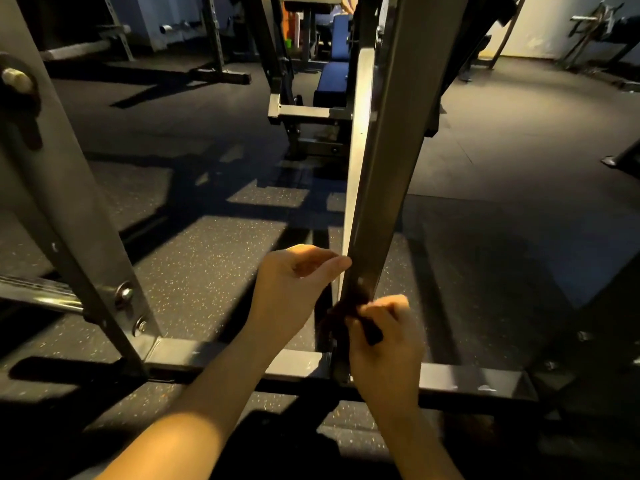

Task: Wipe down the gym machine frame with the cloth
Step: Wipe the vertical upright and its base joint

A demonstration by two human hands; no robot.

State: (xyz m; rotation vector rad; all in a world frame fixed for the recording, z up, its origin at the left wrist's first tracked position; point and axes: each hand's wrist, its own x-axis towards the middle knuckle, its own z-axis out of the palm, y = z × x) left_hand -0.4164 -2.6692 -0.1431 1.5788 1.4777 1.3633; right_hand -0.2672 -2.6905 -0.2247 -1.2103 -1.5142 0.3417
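A grey steel upright [384,174] of the gym machine frame rises from a low cross bar [242,363] in the middle of the view. My right hand [384,344] grips a dark cloth [341,318] bunched against the foot of that upright. My left hand [298,285] is just left of the upright, fingers curled, with the fingertips touching its left edge above the cloth. Part of the cloth is hidden behind my right hand's fingers.
A second slanted frame post [69,188] with bolts stands at the left, with a chrome bar [38,296] beside it. A blue padded bench [334,81] sits behind the upright. Speckled rubber flooring [214,258] lies between the posts, and more racks stand at the back.
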